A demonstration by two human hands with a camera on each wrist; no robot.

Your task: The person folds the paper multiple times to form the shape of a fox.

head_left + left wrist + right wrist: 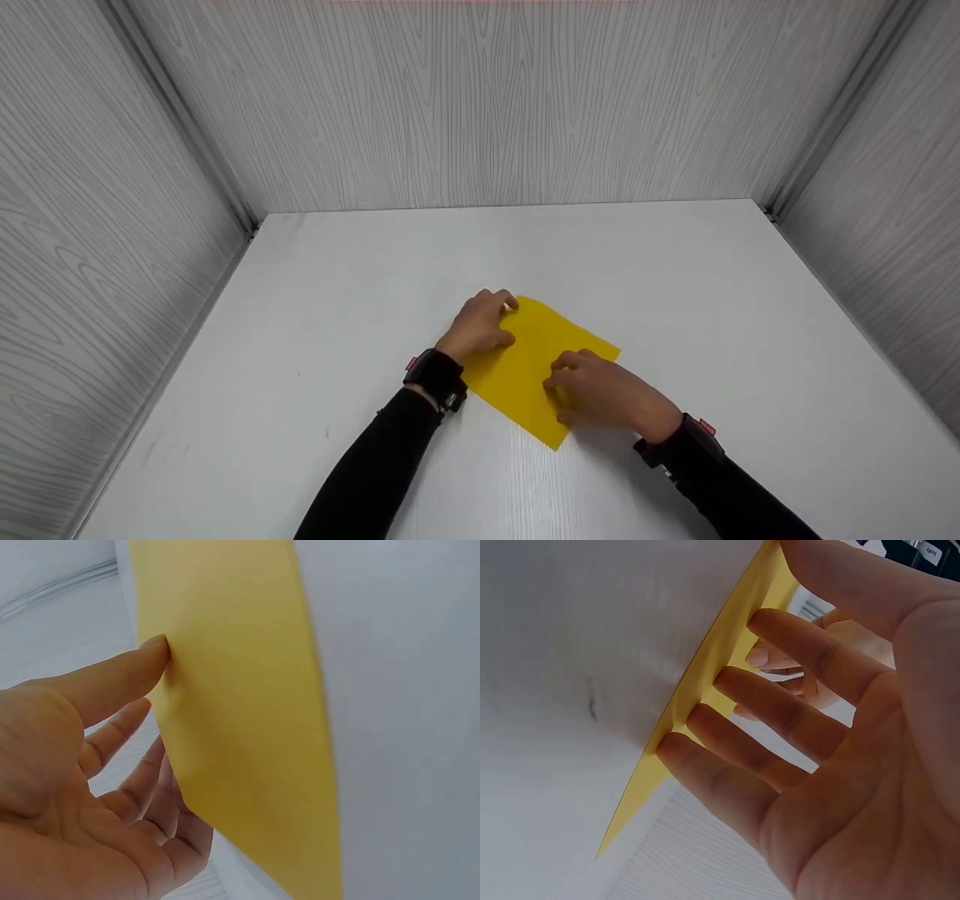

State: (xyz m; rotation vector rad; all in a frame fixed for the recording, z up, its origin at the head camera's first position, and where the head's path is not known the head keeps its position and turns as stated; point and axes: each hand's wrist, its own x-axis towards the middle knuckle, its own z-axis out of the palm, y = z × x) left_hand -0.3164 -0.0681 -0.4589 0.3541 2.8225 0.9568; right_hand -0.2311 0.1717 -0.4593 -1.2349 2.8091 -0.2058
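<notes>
Wearing black sleeves (pixel 367 476), touches yellow paper (pixel 529 364) on the table (pixel 360 285): at its edge with left hand (pixel 478 326), fingers loosely bent, whether pinching unclear; with right hand (pixel 604 390), fingers parted, gripping nothing. Could crease or twist if pressed unevenly.

Soft, even light fills the head view; pale sheen streaks the surface (pixel 517 487) just below the paper (pixel 529 360), and a soft shadow lies beside it, under the right arm (pixel 739 487). Both wrist views are hazy, the right dimmer.
</notes>
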